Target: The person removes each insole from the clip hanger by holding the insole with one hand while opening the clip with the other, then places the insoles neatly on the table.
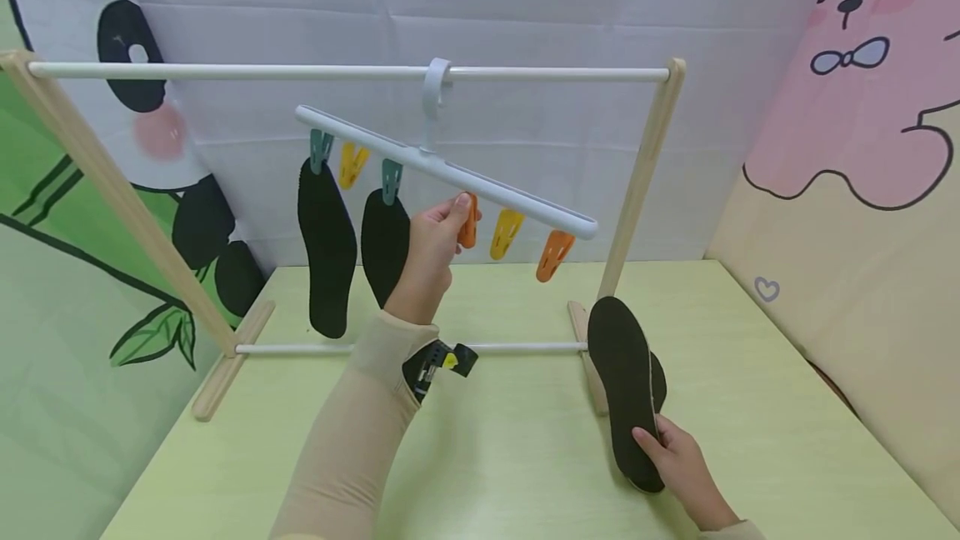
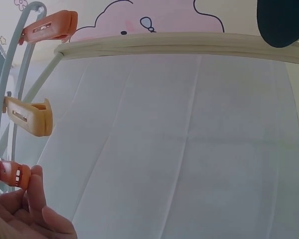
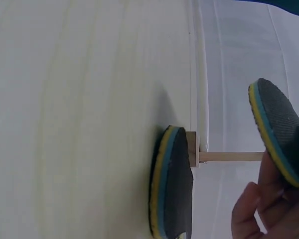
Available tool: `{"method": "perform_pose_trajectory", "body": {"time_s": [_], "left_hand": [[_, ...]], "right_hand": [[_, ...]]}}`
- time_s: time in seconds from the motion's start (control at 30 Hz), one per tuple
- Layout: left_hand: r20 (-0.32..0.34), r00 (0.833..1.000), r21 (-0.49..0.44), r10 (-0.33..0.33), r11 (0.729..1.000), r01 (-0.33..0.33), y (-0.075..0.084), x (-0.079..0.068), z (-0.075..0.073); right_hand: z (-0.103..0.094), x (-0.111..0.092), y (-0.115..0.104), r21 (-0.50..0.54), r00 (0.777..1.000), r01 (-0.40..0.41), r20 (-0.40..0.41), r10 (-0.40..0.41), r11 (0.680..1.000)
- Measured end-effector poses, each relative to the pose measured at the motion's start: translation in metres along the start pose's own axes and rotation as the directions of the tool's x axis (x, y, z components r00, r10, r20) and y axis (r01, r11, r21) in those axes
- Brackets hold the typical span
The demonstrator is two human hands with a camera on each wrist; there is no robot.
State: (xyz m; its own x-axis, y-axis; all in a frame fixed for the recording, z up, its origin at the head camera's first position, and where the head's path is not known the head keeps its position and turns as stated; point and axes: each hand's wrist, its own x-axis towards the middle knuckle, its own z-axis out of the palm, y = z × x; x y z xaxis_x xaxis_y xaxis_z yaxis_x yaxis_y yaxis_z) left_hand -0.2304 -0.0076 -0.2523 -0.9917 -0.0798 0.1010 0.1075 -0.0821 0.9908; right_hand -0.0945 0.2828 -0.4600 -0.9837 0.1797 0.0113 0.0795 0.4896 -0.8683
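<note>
My left hand (image 1: 429, 252) pinches an orange clip (image 1: 468, 222) under the tilted white hanger (image 1: 517, 197); the clip also shows between thumb and fingers in the left wrist view. Below, at the right, my right hand (image 1: 684, 465) grips a black insole (image 1: 621, 382) near its lower end, thumb on its face. Its yellow and blue edge shows in the right wrist view. Another insole (image 3: 175, 184) lies on the table, mostly behind the held one in the head view. Two black insoles, one long (image 1: 327, 257) and one partly covered by my left arm (image 1: 384, 236), hang from teal clips (image 1: 392, 182).
The hanger hooks over the top rail (image 1: 262, 71) of a wooden-sided rack, its right end low. A yellow clip (image 1: 507, 234) and an orange one (image 1: 555, 256) dangle on its right half, another yellow clip (image 1: 352, 165) on its left. The pale table (image 1: 487, 448) lies below.
</note>
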Motion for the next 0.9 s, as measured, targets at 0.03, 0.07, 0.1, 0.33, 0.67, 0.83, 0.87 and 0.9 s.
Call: {"method": "perform_pose_trajectory", "body": {"time_s": [0.03, 0.07, 0.1, 0.33, 0.67, 0.83, 0.87, 0.9], "left_hand": [[-0.001, 1.0, -0.001, -0.003, 1.0, 0.003, 0.0, 0.0, 0.0], [-0.003, 1.0, -0.002, -0.006, 1.0, 0.006, 0.0, 0.0, -0.001], [-0.006, 1.0, -0.002, -0.009, 1.0, 0.009, 0.0, -0.001, -0.001], [-0.007, 1.0, 0.0, -0.006, 1.0, 0.006, -0.003, 0.001, -0.003], [-0.006, 1.0, 0.001, -0.022, 1.0, 0.022, 0.0, 0.002, -0.003], [-0.007, 1.0, 0.006, -0.028, 1.0, 0.028, 0.001, 0.002, -0.002], [-0.007, 1.0, 0.006, -0.028, 1.0, 0.028, 0.001, 0.002, -0.002], [-0.006, 1.0, 0.007, -0.029, 1.0, 0.029, 0.001, 0.002, -0.002]], "right_hand": [[-0.001, 0.0, 0.0, -0.004, 1.0, -0.007, 0.003, 0.007, 1.0], [-0.001, 0.001, 0.0, -0.008, 1.0, -0.013, 0.006, 0.013, 1.0], [-0.002, 0.001, 0.001, -0.008, 1.0, -0.011, 0.011, 0.011, 1.0], [-0.006, 0.001, 0.004, -0.033, 1.0, 0.019, 0.002, -0.019, 0.999], [-0.014, 0.003, 0.007, -0.062, 1.0, -0.016, 0.024, 0.018, 0.998], [-0.017, 0.003, 0.006, -0.077, 0.999, -0.026, 0.03, 0.028, 0.997], [-0.017, 0.003, 0.006, -0.075, 0.999, -0.035, 0.032, 0.037, 0.997], [-0.017, 0.004, 0.006, -0.074, 0.998, -0.046, 0.035, 0.049, 0.996]]}}
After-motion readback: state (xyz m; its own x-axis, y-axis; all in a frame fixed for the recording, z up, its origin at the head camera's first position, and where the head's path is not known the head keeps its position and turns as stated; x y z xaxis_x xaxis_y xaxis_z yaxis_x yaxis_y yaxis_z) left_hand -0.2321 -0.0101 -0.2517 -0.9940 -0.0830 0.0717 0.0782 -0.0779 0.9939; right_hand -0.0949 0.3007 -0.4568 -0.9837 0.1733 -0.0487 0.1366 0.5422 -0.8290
